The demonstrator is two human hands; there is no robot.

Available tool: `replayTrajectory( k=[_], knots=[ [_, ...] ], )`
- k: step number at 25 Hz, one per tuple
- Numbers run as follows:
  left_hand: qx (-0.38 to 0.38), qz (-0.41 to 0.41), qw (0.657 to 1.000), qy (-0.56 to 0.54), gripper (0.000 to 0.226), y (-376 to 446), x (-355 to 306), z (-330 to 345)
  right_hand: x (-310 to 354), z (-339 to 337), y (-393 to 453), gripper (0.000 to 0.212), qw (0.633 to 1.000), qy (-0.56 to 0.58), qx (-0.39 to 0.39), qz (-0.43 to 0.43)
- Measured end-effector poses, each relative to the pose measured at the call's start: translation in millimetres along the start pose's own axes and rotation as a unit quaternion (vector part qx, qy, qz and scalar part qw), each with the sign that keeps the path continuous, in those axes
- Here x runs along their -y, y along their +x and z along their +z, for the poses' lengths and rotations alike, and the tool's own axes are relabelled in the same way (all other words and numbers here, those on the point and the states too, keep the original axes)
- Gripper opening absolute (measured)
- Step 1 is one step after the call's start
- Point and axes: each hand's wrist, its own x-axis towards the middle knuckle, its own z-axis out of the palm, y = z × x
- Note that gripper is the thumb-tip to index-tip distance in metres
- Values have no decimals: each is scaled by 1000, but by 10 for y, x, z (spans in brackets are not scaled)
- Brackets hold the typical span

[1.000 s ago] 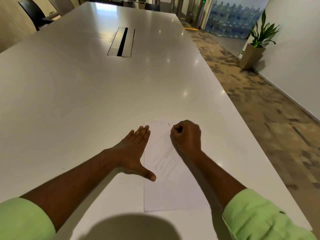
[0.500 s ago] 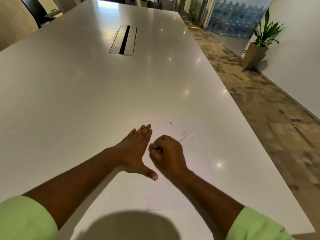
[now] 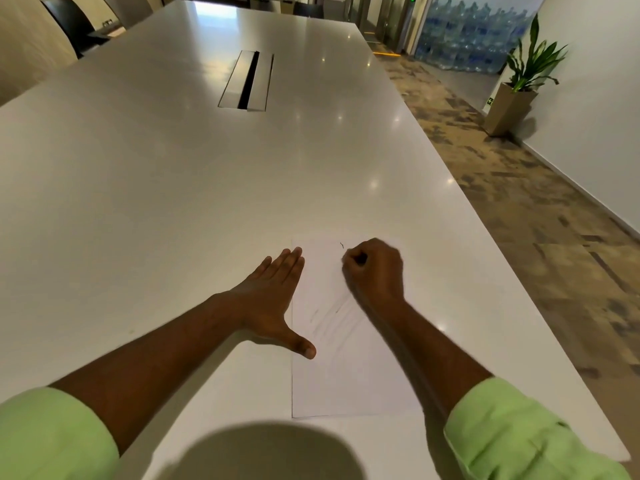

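A white sheet of paper point(image 3: 349, 382) with faint grey pencil strokes lies flat on the white table point(image 3: 166, 209), near the front right corner. My left hand point(image 3: 273, 299) lies flat with straight fingers along the sheet's left edge, thumb spread onto the paper. My right hand point(image 3: 375, 271) is curled into a fist on the upper part of the sheet. It grips a small dark object point(image 3: 361, 260) that is mostly hidden inside the fingers. A tiny dark mark sits just beyond the fist.
A cable hatch point(image 3: 247, 80) is set into the table's middle. The table's right edge runs close to the paper, with patterned carpet beyond. A potted plant point(image 3: 519, 88) stands by the right wall, stacked water bottles point(image 3: 467, 32) behind it, and chairs point(image 3: 69, 19) at the far left.
My right fist slid down and left across the paper next to my left thumb, then went back up to the sheet's top. My left hand stayed put.
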Motion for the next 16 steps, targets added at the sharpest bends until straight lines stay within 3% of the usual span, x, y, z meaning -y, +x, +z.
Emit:
replayTrajectory(
  k=[2,6,11,15,16],
  knots=[
    [1,0,1000,1,166,5,-6,-2,-120,-130,207,14,999,-31,-27,32],
    [-3,1,1000,1,166,8,7,23,175,50,-495,19,990,-9,60,-129],
    [-4,0,1000,3,166,3,4,16,-194,-188,196,24,999,-18,-35,28],
    [0,-1,1000,-2,166,-2,1,14,53,30,-342,15,993,-3,43,-108],
    [2,-1,1000,-1,166,1,0,9,14,0,-281,15,994,0,46,-103]
  ],
)
